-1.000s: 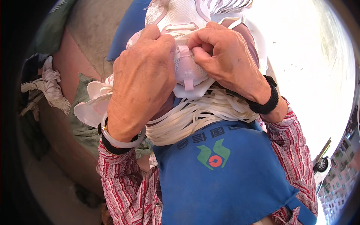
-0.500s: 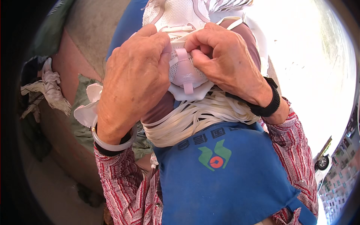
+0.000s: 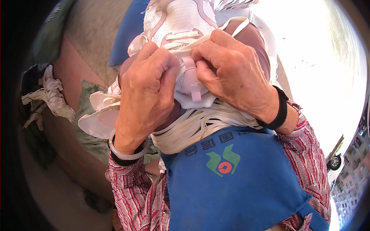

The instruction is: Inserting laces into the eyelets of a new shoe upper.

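Nearest to the camera is a blue apron (image 3: 246, 192) over the person's lap, with a green and red emblem (image 3: 222, 161) in its upper middle and a row of dark printed signs just above the emblem. The sleeves at both sides are red and white patterned. Above the apron's top edge lies a bundle of white laces (image 3: 192, 129), hanging across the lap.

The left hand (image 3: 144, 92) is curled closed; its fingertips press on the white shoe (image 3: 181, 23) at the lace area, pinching something small there, but what exactly I cannot tell. It wears a pale bangle (image 3: 127, 154) on the wrist. The right hand (image 3: 235, 73) is also curled, its thumb and fingers pinching the pink tab (image 3: 190, 77) on the shoe's tongue. It wears a black band (image 3: 280, 109) on the wrist. Both hands touch the shoe, which sits between them above the lap, the toe pointing away.

Farther left, a white shoe piece (image 3: 100, 115) lies on a green cloth (image 3: 90, 134). Beyond, a blue cushion (image 3: 129, 30) rests on the ground.
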`<state>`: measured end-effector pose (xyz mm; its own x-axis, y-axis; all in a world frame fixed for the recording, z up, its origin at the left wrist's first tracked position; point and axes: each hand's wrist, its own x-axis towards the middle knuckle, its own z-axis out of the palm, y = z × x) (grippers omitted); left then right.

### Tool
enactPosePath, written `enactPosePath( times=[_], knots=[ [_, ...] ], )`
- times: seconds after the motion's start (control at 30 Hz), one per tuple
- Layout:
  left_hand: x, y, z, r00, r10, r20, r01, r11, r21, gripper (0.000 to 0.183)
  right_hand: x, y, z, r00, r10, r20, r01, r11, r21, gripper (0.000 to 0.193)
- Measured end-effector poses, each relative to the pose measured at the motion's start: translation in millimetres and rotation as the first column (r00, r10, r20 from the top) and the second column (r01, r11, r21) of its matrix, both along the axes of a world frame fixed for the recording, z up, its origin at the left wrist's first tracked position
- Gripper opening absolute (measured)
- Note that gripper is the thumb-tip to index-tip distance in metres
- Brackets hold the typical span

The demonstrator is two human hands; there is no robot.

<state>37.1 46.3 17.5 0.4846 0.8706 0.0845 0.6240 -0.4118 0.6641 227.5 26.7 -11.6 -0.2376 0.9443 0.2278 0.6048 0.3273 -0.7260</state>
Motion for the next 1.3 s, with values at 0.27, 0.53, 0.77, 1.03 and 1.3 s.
enactPosePath(
  times=[0.27,0.53,0.77,1.03,1.3],
  knots=[
    [11,1,12,0.974,-0.021,-0.227,0.029,0.999,0.031,0.006,6,-10,1,0.998,-0.003,0.065,0.002,1.000,0.010,0.007],
    [11,4,-4,1.000,0.006,-0.018,-0.006,0.999,0.036,0.007,4,-4,-5,0.986,-0.050,-0.161,0.034,0.994,-0.100,0.012],
    [4,-13,-10,0.983,0.162,0.092,-0.169,0.983,0.072,0.010,-1,5,-3,0.982,-0.010,-0.190,-0.012,0.994,-0.113,0.011],
    [2,-13,-20,0.987,0.135,0.085,-0.152,0.959,0.241,0.014,-3,10,-1,0.993,0.013,-0.119,-0.019,0.998,-0.053,0.010],
    [-2,-9,-11,0.972,0.208,0.106,-0.216,0.974,0.068,0.011,-8,12,4,0.997,0.008,-0.071,-0.014,0.997,-0.082,0.011]
  ],
)
